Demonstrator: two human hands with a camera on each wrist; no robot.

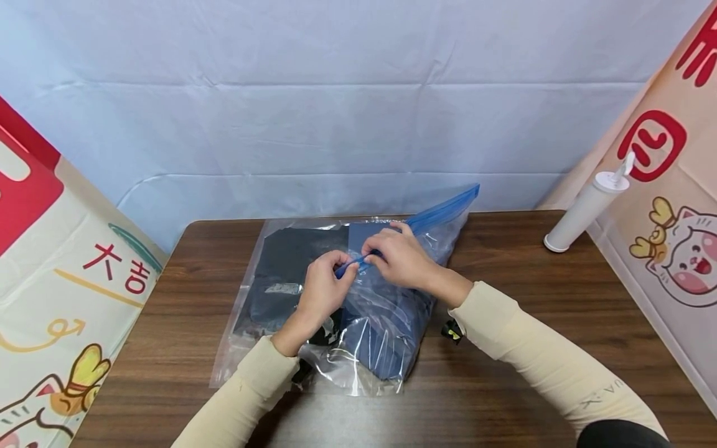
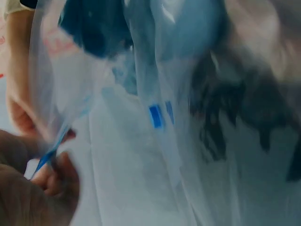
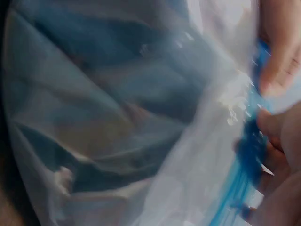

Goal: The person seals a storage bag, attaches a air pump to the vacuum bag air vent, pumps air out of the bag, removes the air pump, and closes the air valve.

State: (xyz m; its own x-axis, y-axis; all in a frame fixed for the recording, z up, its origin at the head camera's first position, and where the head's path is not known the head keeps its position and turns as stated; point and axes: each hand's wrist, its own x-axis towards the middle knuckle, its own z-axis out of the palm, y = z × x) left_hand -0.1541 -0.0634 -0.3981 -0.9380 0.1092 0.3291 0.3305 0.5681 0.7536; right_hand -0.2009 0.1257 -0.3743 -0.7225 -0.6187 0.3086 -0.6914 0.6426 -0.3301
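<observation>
A large clear zip bag (image 1: 386,336) with folded dark clothes inside lies on the table. Black cloth (image 1: 294,255) fills its left side and navy cloth (image 1: 372,348) its right. Along the opening runs a blue zip strip (image 1: 442,208), raised towards the far right corner. My left hand (image 1: 325,286) pinches this strip between thumb and fingers near the middle of the bag. Just to the right, my right hand (image 1: 400,258) pinches the same strip, with a dark blue zip slider (image 3: 251,146) at its fingertips in the right wrist view.
A white hand pump (image 1: 585,211) stands at the table's right edge. By the right cuff is a small black thing (image 1: 451,331) with a yellow mark. A pale cloth (image 1: 336,124) hangs behind the wooden table (image 1: 504,386), and printed sheets (image 1: 84,298) hang at both sides.
</observation>
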